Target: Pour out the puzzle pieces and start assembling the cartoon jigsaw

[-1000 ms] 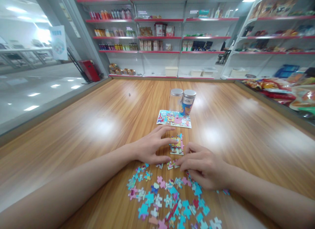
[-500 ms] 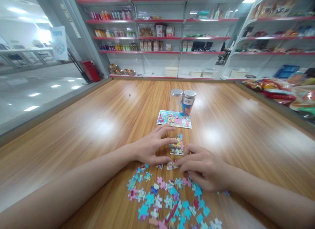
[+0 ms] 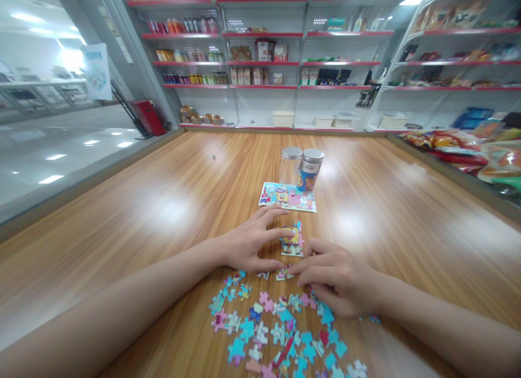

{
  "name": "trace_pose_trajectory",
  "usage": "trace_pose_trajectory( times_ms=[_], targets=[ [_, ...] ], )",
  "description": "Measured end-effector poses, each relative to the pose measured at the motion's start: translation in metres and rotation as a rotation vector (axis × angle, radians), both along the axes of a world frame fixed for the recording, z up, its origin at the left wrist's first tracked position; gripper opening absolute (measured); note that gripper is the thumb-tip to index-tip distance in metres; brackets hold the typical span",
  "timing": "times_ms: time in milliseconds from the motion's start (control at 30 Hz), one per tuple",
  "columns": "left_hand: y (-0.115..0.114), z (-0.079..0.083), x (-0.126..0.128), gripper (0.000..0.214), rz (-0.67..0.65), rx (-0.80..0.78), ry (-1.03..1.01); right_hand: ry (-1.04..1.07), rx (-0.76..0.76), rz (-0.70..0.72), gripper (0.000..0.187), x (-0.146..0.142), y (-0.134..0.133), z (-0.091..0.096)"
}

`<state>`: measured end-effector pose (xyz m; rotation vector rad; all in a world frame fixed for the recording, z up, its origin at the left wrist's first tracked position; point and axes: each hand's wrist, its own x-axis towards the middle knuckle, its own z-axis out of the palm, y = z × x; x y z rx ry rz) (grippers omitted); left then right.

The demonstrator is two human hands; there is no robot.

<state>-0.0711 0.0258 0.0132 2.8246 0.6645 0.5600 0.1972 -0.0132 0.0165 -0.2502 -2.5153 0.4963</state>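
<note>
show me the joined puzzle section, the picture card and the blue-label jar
joined puzzle section (image 3: 293, 248): head view, on its lower part below the fingertip
picture card (image 3: 287, 197): head view, middle of its printed face
blue-label jar (image 3: 310, 177): head view, on the blue label

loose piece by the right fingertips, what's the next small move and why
Probably slide the loose piece up to the joined block: it lies just below, not yet joined, with the right hand touching it and the left hand resting on the block.
</note>
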Motion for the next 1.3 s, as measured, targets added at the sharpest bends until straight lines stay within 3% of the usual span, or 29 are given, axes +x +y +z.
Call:
trace_pose_trajectory(
  times_ms=[767, 1300],
  targets=[
    [0.0012, -0.0014, -0.0003, 0.062, -0.003, -0.019, -0.011, 0.036, 0.043, 0.037, 0.027, -0.0031, -0.001, 0.0041],
    [0.0008, -0.0006, 0.0007, 0.061, 0.002, -0.002, 0.007, -0.02, -0.021, 0.037, 0.031, -0.0032, -0.0013, 0.0048]
  ],
)
